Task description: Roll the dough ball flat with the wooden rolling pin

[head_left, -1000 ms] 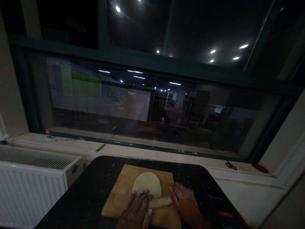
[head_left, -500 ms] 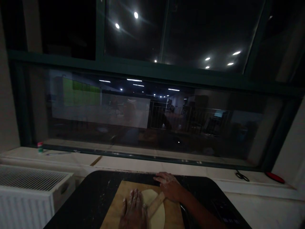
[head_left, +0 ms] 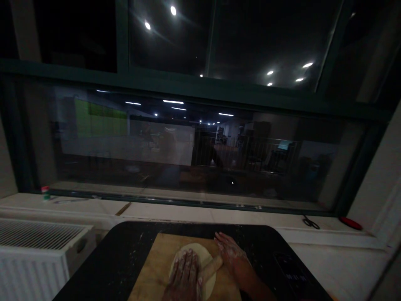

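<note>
Dough: a thin, pale cream, round sheet of dough (head_left: 205, 256), spread flat on a square-cornered tan wooden board (head_left: 151, 268), its left and near portions largely covered.
Rolling pin: a slim, pale wooden rolling pin (head_left: 212, 269), slanted over the dough's right part, its far end pointing rightward past the edge, its near end hidden.

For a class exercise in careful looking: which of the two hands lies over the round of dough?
The left hand, which lies over the pale dough; the right hand is beside it, at one end of the rolling pin.
</note>
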{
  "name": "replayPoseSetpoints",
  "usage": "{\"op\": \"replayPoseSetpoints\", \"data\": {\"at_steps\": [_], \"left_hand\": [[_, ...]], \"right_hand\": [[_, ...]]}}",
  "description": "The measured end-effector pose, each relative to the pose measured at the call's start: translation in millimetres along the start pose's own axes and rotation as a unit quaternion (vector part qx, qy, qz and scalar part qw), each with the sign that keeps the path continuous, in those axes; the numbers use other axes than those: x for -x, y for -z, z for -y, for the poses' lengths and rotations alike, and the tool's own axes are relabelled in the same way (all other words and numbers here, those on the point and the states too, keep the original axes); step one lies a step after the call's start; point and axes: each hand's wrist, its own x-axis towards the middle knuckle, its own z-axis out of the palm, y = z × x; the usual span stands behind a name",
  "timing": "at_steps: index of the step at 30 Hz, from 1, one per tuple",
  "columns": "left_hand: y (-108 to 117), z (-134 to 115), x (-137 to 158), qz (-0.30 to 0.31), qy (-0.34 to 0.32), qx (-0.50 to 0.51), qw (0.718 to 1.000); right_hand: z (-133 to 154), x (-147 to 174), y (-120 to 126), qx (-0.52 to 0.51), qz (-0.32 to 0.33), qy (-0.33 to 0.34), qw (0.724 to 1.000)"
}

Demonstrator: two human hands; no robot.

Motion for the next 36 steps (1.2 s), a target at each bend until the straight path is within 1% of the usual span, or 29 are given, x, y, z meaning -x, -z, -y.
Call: {"op": "replayPoseSetpoints", "data": {"at_steps": [4,7,9,12,14,16,17,19,21,23,26,29,30,32,34,36], "left_hand": [[12,-7,-1,0.002,-0.001,0.037,0.999],[26,-9,-6,0.001,-0.039,0.041,0.998],[34,-9,-8,0.001,-0.060,0.038,0.997],[44,-12,-7,-0.006,-0.065,0.035,0.997],[46,-14,-2,-0.017,-0.066,0.029,0.997],[45,-16,2,-0.026,-0.060,0.026,0.998],[43,-17,4,-0.030,-0.060,0.030,0.997],[37,-15,5,-0.033,-0.059,0.046,0.997],[30,-9,4,-0.022,-0.058,0.060,0.996],[25,2,3,0.011,-0.035,0.053,0.998],[20,25,5,0.066,-0.002,0.022,0.998],[7,43,16,0.070,-0.008,0.014,0.997],[0,45,21,0.068,0.001,0.012,0.998],[-18,44,29,0.064,0.043,0.005,0.997],[-36,39,36,0.055,0.081,-0.010,0.995],[-49,33,40,0.030,0.075,-0.029,0.996]], "right_hand": [[5,30,8,0.018,-0.036,-0.021,0.999],[12,54,18,0.066,-0.072,-0.009,0.995],[15,68,25,0.111,-0.094,0.016,0.989],[13,84,30,0.174,-0.117,0.073,0.975],[8,90,29,0.216,-0.126,0.118,0.961],[4,88,27,0.246,-0.124,0.136,0.952],[4,83,26,0.251,-0.113,0.128,0.953],[10,63,28,0.241,-0.076,0.074,0.965],[23,32,34,0.223,-0.016,0.006,0.975],[36,-4,42,0.214,0.063,-0.021,0.975],[46,-56,45,0.206,0.102,-0.002,0.973],[41,-91,32,0.194,0.128,0.030,0.972],[37,-98,25,0.189,0.140,0.041,0.971],[30,-104,12,0.174,0.157,0.060,0.970],[22,-102,1,0.155,0.153,0.072,0.973],[15,-95,-8,0.133,0.131,0.075,0.979]]}}
